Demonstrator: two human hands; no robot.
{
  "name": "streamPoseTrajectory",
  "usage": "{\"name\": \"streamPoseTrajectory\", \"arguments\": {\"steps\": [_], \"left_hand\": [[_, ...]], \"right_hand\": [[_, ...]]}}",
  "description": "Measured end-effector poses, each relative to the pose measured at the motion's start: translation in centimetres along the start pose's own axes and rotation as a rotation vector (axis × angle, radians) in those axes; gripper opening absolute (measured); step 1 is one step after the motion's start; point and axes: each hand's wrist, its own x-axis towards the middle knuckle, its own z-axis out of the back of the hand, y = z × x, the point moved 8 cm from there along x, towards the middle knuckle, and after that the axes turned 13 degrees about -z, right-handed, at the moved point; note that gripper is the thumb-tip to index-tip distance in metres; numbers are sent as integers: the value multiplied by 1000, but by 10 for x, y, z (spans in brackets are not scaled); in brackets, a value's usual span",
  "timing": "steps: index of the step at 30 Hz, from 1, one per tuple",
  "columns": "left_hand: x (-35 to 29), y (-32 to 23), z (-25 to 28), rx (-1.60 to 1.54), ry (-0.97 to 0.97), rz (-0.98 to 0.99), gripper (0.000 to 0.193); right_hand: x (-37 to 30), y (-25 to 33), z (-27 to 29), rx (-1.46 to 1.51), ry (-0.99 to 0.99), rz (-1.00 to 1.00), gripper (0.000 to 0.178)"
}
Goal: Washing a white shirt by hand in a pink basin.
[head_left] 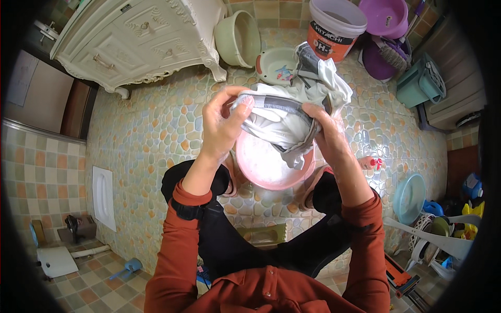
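Note:
A wet white garment (282,122) with a dark grey band hangs stretched between my hands. My left hand (222,124) grips the band's left end, thumb on top and soap foam on the fingers. My right hand (330,130) pinches the band on the other side. Part of the cloth, white and dark grey, bunches up beyond my right hand. Beneath the garment, a pink basin (276,183) of white suds stands on the floor between my feet. The garment covers the basin's far side.
A cream carved cabinet (141,41) stands at the far left, beside a pale green basin (237,39). An orange-and-white bucket (334,31) and purple tubs (383,18) sit at the back. To the right are a red-capped bottle (373,164) and a blue basin (410,198).

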Motion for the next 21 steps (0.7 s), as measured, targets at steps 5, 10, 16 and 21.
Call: {"name": "streamPoseTrajectory", "arguments": {"steps": [5, 10, 16, 21], "left_hand": [[-2, 10, 3, -80, -11, 60, 25], [-2, 14, 3, -156, -6, 123, 23], [4, 14, -5, -196, 178, 127, 22], [10, -16, 3, 699, 216, -499, 12]], "right_hand": [[0, -2, 4, -155, -45, -10, 49], [-3, 1, 8, -237, -92, 45, 40], [-1, -4, 19, -123, -114, 9, 38], [2, -2, 21, -28, -149, 8, 45]]}}
